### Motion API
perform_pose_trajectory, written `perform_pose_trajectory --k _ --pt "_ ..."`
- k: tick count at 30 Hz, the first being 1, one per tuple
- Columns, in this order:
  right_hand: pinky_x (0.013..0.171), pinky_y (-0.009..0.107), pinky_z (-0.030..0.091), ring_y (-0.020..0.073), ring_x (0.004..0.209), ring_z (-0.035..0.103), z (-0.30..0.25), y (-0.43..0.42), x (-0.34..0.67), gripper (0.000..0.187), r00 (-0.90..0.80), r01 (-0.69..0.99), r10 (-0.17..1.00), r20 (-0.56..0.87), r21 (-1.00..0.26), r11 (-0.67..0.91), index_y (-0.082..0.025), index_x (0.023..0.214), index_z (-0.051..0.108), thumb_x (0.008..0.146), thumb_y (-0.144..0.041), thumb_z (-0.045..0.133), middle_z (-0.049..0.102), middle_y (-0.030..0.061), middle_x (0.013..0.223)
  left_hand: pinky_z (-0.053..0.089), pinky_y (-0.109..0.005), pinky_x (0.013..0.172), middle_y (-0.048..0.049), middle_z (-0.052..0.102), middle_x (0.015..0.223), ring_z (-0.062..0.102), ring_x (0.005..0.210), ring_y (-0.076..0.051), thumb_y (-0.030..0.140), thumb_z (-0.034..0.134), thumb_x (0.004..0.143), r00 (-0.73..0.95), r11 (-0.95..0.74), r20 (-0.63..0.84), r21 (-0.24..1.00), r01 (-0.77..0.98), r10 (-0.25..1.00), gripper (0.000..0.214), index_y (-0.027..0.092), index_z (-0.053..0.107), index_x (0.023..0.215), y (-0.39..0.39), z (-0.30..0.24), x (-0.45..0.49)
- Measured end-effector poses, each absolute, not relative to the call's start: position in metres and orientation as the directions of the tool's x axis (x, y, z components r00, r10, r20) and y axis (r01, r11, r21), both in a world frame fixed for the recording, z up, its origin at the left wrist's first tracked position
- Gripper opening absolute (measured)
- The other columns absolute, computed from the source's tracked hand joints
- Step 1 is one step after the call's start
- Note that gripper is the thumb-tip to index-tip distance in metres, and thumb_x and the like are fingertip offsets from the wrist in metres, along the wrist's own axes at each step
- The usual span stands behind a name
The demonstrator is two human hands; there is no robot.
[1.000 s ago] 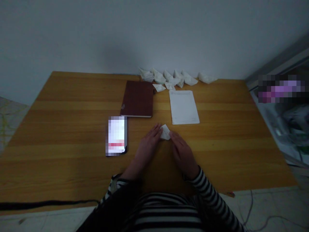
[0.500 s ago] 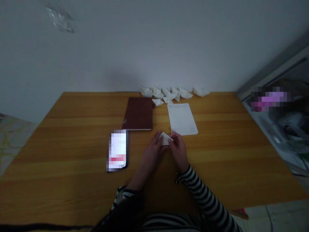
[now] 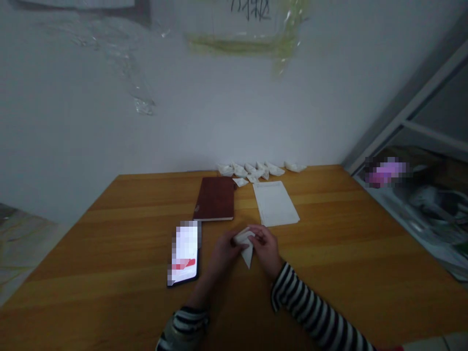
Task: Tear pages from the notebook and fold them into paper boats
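Observation:
A small piece of folded white paper (image 3: 247, 248) is held between both hands above the near middle of the table. Its pointed end hangs down toward me, and a fold shows at its top. My left hand (image 3: 224, 249) pinches its left side, thumb on the front. On the right side, my right hand (image 3: 266, 246) grips the upper edge between thumb and fingers. Beyond the hands lies a stack of white paper sheets (image 3: 277, 204). Several folded paper boats (image 3: 252, 169) stand in a cluster along the wall.
A dark red notebook (image 3: 215, 199) lies left of the sheets. Nearer to me rests a phone (image 3: 185, 253) with a lit, blurred screen. The wooden table (image 3: 340, 248) meets a white wall (image 3: 204, 112) with tape on it. At right stands a shelf frame (image 3: 398, 124) with blurred items.
My view has tilted up, so more of the wall shows. The folded paper has turned in my hands: its point now hangs toward me, where before it lay as a flat triangle.

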State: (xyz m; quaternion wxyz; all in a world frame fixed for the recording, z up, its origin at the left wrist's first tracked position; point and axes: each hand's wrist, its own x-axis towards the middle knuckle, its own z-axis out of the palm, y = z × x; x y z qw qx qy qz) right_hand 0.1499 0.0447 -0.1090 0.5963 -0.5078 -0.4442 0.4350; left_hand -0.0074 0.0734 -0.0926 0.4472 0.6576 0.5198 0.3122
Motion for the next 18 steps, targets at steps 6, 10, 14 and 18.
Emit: perform_pose_trajectory --k 6,10,14,18 --pt "0.097 0.04 0.052 0.0234 0.111 0.065 -0.098 0.047 0.156 0.033 0.274 -0.007 0.931 0.241 -0.968 0.252 -0.02 0.109 0.067 0.079 -0.035 0.073 0.07 0.0103 0.118 0.049 -0.032 0.071 -0.0059 0.066 0.087 0.061 0.082 -0.023 0.046 0.066 0.078 0.221 -0.016 -0.056 0.95 0.31 0.974 0.032 0.014 0.066 0.082 0.069 -0.083 -0.01" --pt "0.08 0.033 0.054 0.0182 0.086 0.066 -0.095 0.054 0.166 0.042 0.07 -0.043 0.986 0.149 -0.987 0.152 -0.02 0.115 0.065 0.081 -0.043 0.072 0.071 0.0059 0.1 0.046 -0.03 0.058 -0.0014 0.063 0.071 0.058 0.064 -0.019 0.048 0.065 0.079 0.287 0.021 -0.091 0.97 0.241 0.954 0.034 0.014 0.064 0.087 0.063 -0.077 -0.015" --pt "0.054 0.024 0.046 0.0116 0.055 0.057 -0.095 0.056 0.178 0.031 -0.207 -0.036 0.978 0.03 -0.999 0.023 -0.017 0.076 0.068 0.077 -0.047 0.076 0.066 -0.0006 0.065 0.042 -0.026 0.056 0.0009 0.062 0.065 0.056 0.061 -0.017 0.044 0.076 0.07 0.342 0.05 -0.113 0.981 0.187 0.933 0.032 0.016 0.061 0.074 0.059 -0.074 -0.016" --pt "0.039 0.019 0.034 0.0076 0.039 0.047 -0.096 0.053 0.185 0.037 -0.248 -0.054 0.968 -0.038 -0.997 -0.053 -0.017 0.072 0.062 0.078 -0.052 0.074 0.058 -0.0056 0.051 0.046 -0.027 0.063 -0.0037 0.069 0.074 0.062 0.069 -0.019 0.05 0.072 0.076 0.337 0.106 -0.135 0.989 0.103 0.932 0.036 0.015 0.063 0.08 0.058 -0.074 -0.014"
